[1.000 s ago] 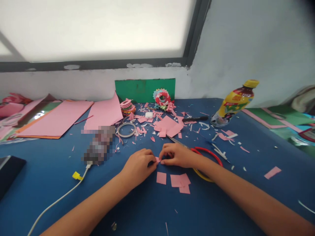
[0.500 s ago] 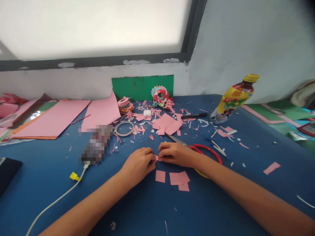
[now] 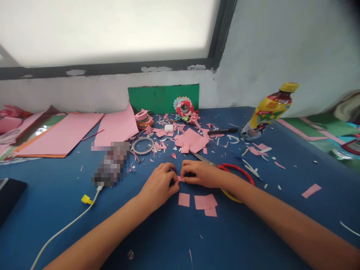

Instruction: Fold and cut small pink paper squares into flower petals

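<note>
Between my fingertips is a small piece of pink paper [image 3: 179, 179], mostly covered by them. My left hand [image 3: 161, 182] pinches it from the left, its thumb and forefinger closed. From the right, my right hand [image 3: 200, 174] grips the same piece with closed fingers. Just below lie a single pink paper square [image 3: 184, 200] and a small overlapping group of pink squares [image 3: 200, 202]. Scissors [image 3: 237, 169] with red and yellow handles lie partly under my right forearm, blades pointing up and left.
Pink scraps [image 3: 194, 139] litter the back of the blue table, near a roll of tape [image 3: 143, 145], a black pen [image 3: 222, 131] and a folded-paper ring [image 3: 183, 107]. A tilted bottle [image 3: 267, 112] is at right. Pink sheets [image 3: 60, 135] and a cabled phone [image 3: 112, 165] are at left.
My fingers have shifted slightly on the small pink paper, the left thumb and forefinger now showing a rounder gap. The view has moved a little; other things stay put.
</note>
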A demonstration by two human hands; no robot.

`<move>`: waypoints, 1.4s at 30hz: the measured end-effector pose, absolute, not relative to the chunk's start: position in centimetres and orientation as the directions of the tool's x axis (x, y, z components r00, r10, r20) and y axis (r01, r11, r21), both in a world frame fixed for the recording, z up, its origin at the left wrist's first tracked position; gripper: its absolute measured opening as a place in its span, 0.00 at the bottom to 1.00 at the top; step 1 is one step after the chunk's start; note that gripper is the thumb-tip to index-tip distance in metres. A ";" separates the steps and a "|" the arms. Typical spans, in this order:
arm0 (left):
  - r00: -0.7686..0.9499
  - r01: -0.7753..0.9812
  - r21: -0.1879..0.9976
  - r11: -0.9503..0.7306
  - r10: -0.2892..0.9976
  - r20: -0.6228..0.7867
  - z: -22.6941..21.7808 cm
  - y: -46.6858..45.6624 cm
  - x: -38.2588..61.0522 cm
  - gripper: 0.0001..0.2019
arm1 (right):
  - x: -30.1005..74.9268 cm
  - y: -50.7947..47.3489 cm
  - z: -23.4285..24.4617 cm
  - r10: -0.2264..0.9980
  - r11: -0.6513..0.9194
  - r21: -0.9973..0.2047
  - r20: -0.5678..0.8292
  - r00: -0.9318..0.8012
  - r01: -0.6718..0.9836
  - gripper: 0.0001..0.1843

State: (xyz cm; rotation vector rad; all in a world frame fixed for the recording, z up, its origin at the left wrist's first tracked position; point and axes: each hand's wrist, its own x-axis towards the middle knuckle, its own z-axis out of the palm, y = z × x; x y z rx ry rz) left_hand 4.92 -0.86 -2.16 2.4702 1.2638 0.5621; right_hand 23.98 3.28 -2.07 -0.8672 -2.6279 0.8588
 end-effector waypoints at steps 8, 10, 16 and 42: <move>0.581 0.624 0.523 -0.580 0.793 0.185 -1.8 -0.4 4.1 0.04 | 24.3 3.4 -2.4 0.618 0.614 -0.663 0.064 -0.784 0.429 0.07; 0.584 0.619 0.522 -0.587 0.788 0.194 -1.8 -0.4 4.1 0.04 | 24.2 3.3 -2.3 0.632 0.602 -0.669 0.065 -0.772 0.436 0.06; 0.632 0.614 0.460 -0.641 0.749 0.201 -1.6 -0.5 4.0 0.05 | 24.2 2.9 -2.1 0.609 0.637 -0.640 0.075 -0.790 0.430 0.05; 0.627 0.590 0.535 -0.605 0.761 0.170 -1.4 -0.2 4.5 0.08 | 23.7 2.0 -2.6 0.707 0.592 -0.666 0.160 -0.689 0.453 0.07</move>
